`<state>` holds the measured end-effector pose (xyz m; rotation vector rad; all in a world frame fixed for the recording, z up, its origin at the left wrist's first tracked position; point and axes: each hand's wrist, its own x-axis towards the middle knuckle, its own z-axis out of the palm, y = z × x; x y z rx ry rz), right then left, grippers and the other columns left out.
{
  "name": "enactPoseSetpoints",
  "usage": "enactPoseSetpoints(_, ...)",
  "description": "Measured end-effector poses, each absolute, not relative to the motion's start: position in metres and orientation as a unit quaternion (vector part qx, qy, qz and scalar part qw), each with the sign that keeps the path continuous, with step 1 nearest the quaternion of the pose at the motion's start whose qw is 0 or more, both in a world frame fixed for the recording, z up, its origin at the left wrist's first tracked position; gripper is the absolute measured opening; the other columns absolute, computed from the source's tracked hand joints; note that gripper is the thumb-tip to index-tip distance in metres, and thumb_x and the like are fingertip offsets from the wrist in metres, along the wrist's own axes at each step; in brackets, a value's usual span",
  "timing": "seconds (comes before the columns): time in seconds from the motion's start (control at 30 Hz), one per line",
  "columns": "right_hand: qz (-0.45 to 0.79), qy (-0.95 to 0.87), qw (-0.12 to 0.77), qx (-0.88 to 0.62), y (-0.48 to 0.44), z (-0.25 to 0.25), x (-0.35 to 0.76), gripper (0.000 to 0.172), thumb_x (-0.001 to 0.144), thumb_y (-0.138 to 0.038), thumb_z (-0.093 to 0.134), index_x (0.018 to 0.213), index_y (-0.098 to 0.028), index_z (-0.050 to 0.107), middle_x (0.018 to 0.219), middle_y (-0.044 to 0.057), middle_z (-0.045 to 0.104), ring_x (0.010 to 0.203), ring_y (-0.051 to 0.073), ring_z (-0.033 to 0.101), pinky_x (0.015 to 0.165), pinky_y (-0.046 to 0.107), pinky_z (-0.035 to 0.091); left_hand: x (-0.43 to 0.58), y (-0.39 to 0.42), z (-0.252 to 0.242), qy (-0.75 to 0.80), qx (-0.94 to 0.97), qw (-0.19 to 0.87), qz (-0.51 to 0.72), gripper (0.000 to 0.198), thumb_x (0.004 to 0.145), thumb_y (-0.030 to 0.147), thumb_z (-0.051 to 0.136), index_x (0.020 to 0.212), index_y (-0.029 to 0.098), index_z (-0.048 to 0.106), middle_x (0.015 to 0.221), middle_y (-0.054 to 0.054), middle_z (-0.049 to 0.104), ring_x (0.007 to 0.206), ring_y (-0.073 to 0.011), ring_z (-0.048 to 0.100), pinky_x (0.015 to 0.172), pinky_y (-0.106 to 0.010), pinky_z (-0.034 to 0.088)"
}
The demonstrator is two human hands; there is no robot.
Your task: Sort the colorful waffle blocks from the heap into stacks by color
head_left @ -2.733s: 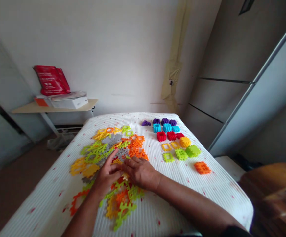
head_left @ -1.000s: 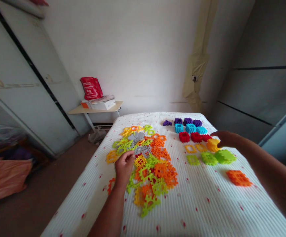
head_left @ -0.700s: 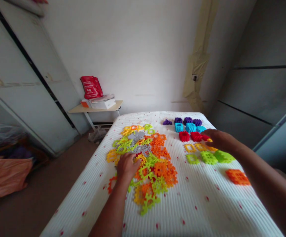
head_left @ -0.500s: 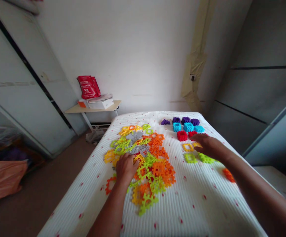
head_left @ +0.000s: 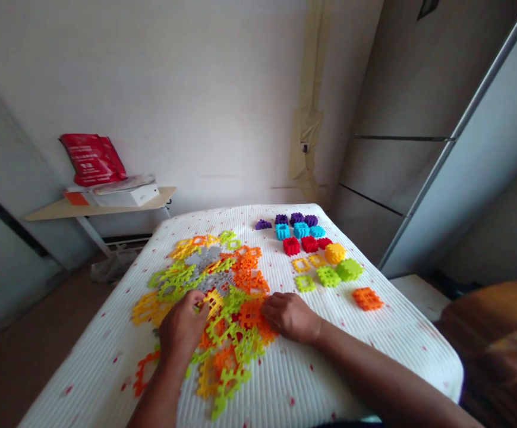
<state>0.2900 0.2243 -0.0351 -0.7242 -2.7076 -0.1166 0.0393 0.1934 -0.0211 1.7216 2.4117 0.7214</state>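
Bedspread point(head_left: 352, 368) bears one block heap point(head_left: 245, 279) beneath left hand point(head_left: 182, 330), right hand point(head_left: 290, 316).

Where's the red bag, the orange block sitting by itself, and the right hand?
Red bag point(head_left: 93, 159), head view, on its front.
Lone orange block point(head_left: 367, 299), head view, on its top.
Right hand point(head_left: 290, 317), head view, on its back.

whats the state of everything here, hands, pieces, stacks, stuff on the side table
left hand, curled against a yellow plastic piece, grip unclear
right hand, open, lying flat on the pile
pile of interlocking plastic pieces, loose, overlapping
stacked plastic blocks, grouped by colour beside the pile
white box, shut, on the side table
red bag, propped on the box
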Motion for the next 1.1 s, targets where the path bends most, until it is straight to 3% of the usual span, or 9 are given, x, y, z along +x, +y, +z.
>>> enactPoseSetpoints(0.23,-0.031,-0.946,0.201,-0.253,0.225,-0.044,0.288,0.023,0.090,-0.018,0.039,0.072,-0.017,0.054,0.075,0.005,0.059,0.067,0.013,0.051,0.062,0.024,0.040,0.030,0.196,-0.043,0.695,0.550,0.076,0.457,0.016,0.068,0.035,0.057,0.075,0.021,0.059,0.064,0.002,0.062,0.060,-0.0153,0.058,0.061,-0.024,0.044)
enactPoseSetpoints(0.43,0.117,-0.909,0.286,-0.281,0.232,-0.041,0.290,0.018,0.089,-0.021,0.042,0.087,-0.018,0.059,0.084,0.006,0.064,0.077,0.014,0.058,0.070,0.026,0.046,0.031,0.198,-0.047,0.548,0.596,0.126,0.574,0.004,0.070,0.022,0.057,0.069,0.019,0.057,0.086,-0.003,0.060,0.077,-0.0144,0.060,0.068,-0.024,0.049)
enactPoseSetpoints(0.53,0.192,-0.878,0.324,-0.296,0.238,-0.032,0.289,0.020,0.085,-0.029,0.052,0.101,-0.019,0.060,0.098,0.008,0.065,0.088,0.017,0.060,0.075,0.029,0.048,0.037,0.197,-0.045,0.509,0.626,0.115,0.579,0.005,0.069,0.014,0.056,0.070,0.018,0.058,0.087,-0.003,0.058,0.080,-0.0141,0.059,0.067,-0.024,0.049)
enactPoseSetpoints(0.67,0.236,-0.884,0.305,-0.264,0.240,-0.016,0.277,0.048,0.077,-0.043,0.063,0.117,-0.017,0.056,0.120,0.013,0.057,0.109,0.024,0.053,0.088,0.037,0.046,0.047,0.192,-0.039,0.487,0.668,0.076,0.557,0.015,0.068,0.005,0.052,0.070,0.019,0.058,0.084,-0.003,0.056,0.080,-0.0138,0.058,0.066,-0.023,0.049)
enactPoseSetpoints(0.77,0.241,-0.898,0.265,-0.255,0.236,-0.008,0.262,0.063,0.072,-0.044,0.068,0.125,-0.013,0.051,0.125,0.017,0.053,0.114,0.027,0.050,0.094,0.041,0.043,0.055,0.187,-0.032,0.478,0.689,0.051,0.543,0.019,0.067,0.001,0.051,0.071,0.019,0.057,0.083,-0.003,0.057,0.079,-0.0136,0.058,0.066,-0.023,0.048)
enactPoseSetpoints(0.93,0.238,-0.908,0.231,-0.256,0.230,-0.001,0.244,0.054,0.071,-0.028,0.069,0.122,-0.017,0.054,0.117,0.013,0.058,0.107,0.026,0.053,0.091,0.039,0.044,0.063,0.183,-0.027,0.464,0.705,0.017,0.536,0.023,0.065,-0.002,0.050,0.070,0.019,0.057,0.081,-0.002,0.058,0.078,-0.0136,0.058,0.069,-0.025,0.048)
enactPoseSetpoints(1.1,0.237,-0.914,0.210,-0.254,0.230,0.005,0.243,0.050,0.070,-0.023,0.069,0.118,-0.020,0.056,0.108,0.010,0.060,0.100,0.023,0.055,0.087,0.036,0.045,0.066,0.181,-0.028,0.456,0.713,0.009,0.533,0.023,0.066,-0.002,0.051,0.071,0.019,0.057,0.082,-0.003,0.057,0.081,-0.0138,0.058,0.072,-0.026,0.048)
